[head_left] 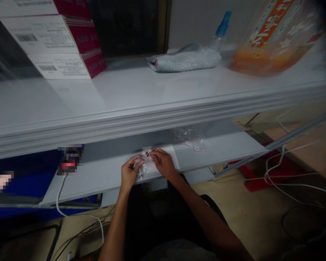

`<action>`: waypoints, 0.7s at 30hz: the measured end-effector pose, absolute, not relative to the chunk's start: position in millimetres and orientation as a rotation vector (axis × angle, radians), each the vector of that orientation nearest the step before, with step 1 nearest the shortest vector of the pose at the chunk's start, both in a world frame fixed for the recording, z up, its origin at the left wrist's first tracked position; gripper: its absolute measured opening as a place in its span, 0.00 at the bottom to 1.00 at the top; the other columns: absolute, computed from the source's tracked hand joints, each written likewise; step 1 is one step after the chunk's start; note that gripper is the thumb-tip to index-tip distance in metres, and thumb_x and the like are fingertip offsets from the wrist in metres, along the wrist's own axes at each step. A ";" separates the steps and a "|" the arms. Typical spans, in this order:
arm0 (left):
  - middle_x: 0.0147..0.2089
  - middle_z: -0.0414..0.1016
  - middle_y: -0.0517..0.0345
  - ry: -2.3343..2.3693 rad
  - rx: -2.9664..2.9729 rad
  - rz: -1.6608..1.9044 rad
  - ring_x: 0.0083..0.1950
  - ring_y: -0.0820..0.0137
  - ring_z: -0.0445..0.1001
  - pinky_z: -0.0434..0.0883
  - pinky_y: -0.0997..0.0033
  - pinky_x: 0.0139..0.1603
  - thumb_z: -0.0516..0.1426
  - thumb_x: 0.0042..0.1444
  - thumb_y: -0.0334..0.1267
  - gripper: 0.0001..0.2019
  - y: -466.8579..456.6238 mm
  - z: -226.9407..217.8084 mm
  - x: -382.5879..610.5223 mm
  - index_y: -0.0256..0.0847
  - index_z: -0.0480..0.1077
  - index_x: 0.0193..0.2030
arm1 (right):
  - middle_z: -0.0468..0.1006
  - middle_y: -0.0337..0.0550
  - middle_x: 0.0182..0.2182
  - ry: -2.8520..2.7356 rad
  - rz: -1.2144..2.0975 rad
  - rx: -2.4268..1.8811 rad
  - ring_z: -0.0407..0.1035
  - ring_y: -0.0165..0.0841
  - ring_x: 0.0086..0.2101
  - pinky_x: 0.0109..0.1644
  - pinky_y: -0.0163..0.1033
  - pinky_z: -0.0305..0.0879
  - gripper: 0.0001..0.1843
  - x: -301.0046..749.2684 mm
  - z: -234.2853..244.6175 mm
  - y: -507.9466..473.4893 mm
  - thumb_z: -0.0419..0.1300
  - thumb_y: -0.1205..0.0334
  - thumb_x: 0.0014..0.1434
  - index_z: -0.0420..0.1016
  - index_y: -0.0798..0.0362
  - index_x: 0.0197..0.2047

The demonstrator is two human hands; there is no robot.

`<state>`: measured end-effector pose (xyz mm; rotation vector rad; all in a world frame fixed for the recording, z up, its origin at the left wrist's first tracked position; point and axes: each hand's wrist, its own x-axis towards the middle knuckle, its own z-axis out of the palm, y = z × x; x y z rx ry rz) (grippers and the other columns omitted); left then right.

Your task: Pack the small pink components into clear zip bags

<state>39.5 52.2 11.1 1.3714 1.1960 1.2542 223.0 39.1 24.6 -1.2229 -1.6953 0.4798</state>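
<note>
On the lower shelf, my left hand [128, 171] is closed on a small clear plastic bag [141, 171], with thumb and fingers at its edge. My right hand [164, 164] sits just to the right, fingertips pinched together by the bag's upper part. Whatever is in that pinch is too small to name. Tiny dark reddish pieces [147, 154] show between the two hands; whether they lie inside the bag or on it, I cannot tell. Under both hands is a white sheet of paper [175, 154].
More clear bags [188, 137] lie at the back right of the lower shelf [97, 174]. Above it juts the upper shelf [119, 98], holding stacked boxes [59, 47], a rolled cloth [187, 61], a blue-topped bottle [223, 27] and an orange-labelled package [271, 43]. White cables [268, 170] hang at right.
</note>
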 end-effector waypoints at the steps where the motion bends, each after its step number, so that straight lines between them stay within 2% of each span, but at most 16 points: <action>1: 0.47 0.81 0.47 1.211 1.310 1.330 0.46 0.62 0.79 0.72 0.61 0.53 0.67 0.48 0.42 0.23 53.2 9.8 39.3 0.38 0.76 0.51 | 0.77 0.46 0.40 -1.728 0.436 -1.257 0.71 0.35 0.43 0.51 0.41 0.67 0.12 219.3 24.2 33.2 0.54 0.66 0.66 0.78 0.52 0.46; 4: 0.47 0.81 0.47 1.232 1.132 1.538 0.46 0.64 0.79 0.73 0.64 0.51 0.66 0.50 0.43 0.23 55.0 8.3 38.9 0.38 0.74 0.52 | 0.76 0.47 0.44 -1.886 0.373 -1.288 0.70 0.36 0.45 0.53 0.42 0.67 0.12 204.1 19.2 15.2 0.56 0.63 0.66 0.76 0.51 0.50; 7: 0.48 0.80 0.47 1.200 1.051 1.610 0.45 0.65 0.79 0.72 0.67 0.49 0.65 0.51 0.43 0.23 54.0 9.3 38.8 0.38 0.74 0.53 | 0.74 0.48 0.47 -2.033 0.325 -1.317 0.71 0.37 0.45 0.51 0.42 0.68 0.15 192.5 16.0 8.3 0.59 0.59 0.65 0.74 0.51 0.54; 10: 0.46 0.81 0.48 1.190 1.053 1.602 0.43 0.66 0.79 0.73 0.68 0.47 0.65 0.52 0.44 0.23 51.8 10.3 39.1 0.37 0.73 0.53 | 0.74 0.48 0.46 -2.110 0.317 -1.264 0.71 0.35 0.41 0.48 0.40 0.69 0.13 190.1 14.4 7.5 0.58 0.60 0.66 0.75 0.51 0.52; 12: 0.46 0.80 0.47 1.206 1.074 1.600 0.44 0.66 0.79 0.72 0.69 0.47 0.65 0.52 0.45 0.23 50.9 10.7 39.3 0.37 0.73 0.53 | 0.75 0.48 0.44 -2.027 0.344 -1.208 0.71 0.35 0.42 0.49 0.40 0.69 0.11 191.1 4.8 -3.8 0.54 0.62 0.67 0.76 0.51 0.49; 14: 0.47 0.80 0.47 1.230 1.096 1.599 0.45 0.66 0.79 0.72 0.68 0.48 0.64 0.52 0.46 0.23 50.7 10.8 39.6 0.36 0.73 0.53 | 0.77 0.48 0.41 -1.782 0.401 -1.254 0.72 0.36 0.44 0.52 0.42 0.68 0.14 191.9 -18.7 -32.4 0.49 0.63 0.69 0.76 0.51 0.46; 15: 0.47 0.80 0.46 1.244 1.107 1.598 0.45 0.65 0.79 0.72 0.68 0.48 0.64 0.52 0.46 0.24 50.7 10.8 39.7 0.36 0.73 0.53 | 0.78 0.48 0.39 -1.575 0.439 -1.366 0.73 0.37 0.42 0.50 0.43 0.69 0.16 192.2 -35.6 -53.1 0.47 0.62 0.70 0.76 0.52 0.44; 19: 0.47 0.80 0.45 1.263 1.143 1.578 0.45 0.64 0.79 0.72 0.67 0.49 0.64 0.52 0.47 0.23 50.4 10.5 40.7 0.35 0.73 0.52 | 0.77 0.43 0.26 -1.329 0.870 -1.550 0.72 0.36 0.24 0.30 0.40 0.71 0.19 201.8 -112.1 -144.3 0.48 0.52 0.68 0.76 0.49 0.36; 21: 0.46 0.80 0.45 1.255 1.155 1.550 0.45 0.64 0.79 0.72 0.67 0.48 0.64 0.53 0.47 0.23 50.1 10.6 41.2 0.35 0.73 0.52 | 0.77 0.43 0.25 -1.309 0.941 -1.590 0.74 0.38 0.26 0.32 0.41 0.72 0.19 215.7 -137.6 -168.9 0.48 0.51 0.68 0.77 0.48 0.36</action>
